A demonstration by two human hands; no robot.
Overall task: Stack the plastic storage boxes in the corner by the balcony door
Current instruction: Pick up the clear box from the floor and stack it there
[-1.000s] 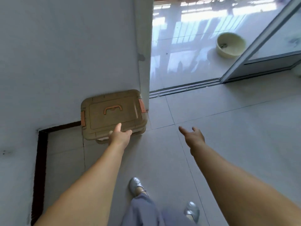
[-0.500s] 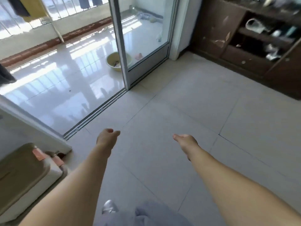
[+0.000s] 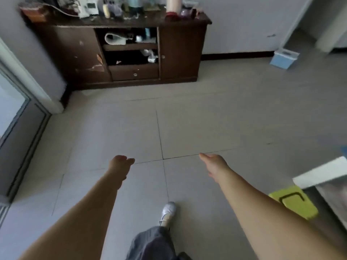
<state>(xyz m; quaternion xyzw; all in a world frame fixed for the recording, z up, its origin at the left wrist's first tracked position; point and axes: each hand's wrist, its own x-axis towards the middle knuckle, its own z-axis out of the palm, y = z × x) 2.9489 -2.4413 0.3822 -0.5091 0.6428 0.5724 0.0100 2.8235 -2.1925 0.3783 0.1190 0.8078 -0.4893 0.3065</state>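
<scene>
A yellow-green plastic box (image 3: 294, 201) with a dark handle on its lid lies on the floor at the right edge, partly under a white-edged piece of furniture. A light blue plastic box (image 3: 283, 57) stands far off at the back right, by the wall. My left hand (image 3: 120, 164) hangs in mid air over the tiles with its fingers loosely curled and holds nothing. My right hand (image 3: 214, 163) is stretched forward, flat and empty, left of the yellow-green box. The tan box by the balcony door is out of view.
A dark wooden cabinet (image 3: 180, 53) with cluttered shelves and top stands against the back wall. The balcony door frame (image 3: 20, 128) runs down the left edge. White-edged furniture (image 3: 323, 173) juts in at the right. My foot in a silver shoe (image 3: 168, 212) is on the tiles.
The view has swung right, away from the tan box and the balcony door, to the cabinet and the room. My left hand left the tan box; both hands stay empty.
</scene>
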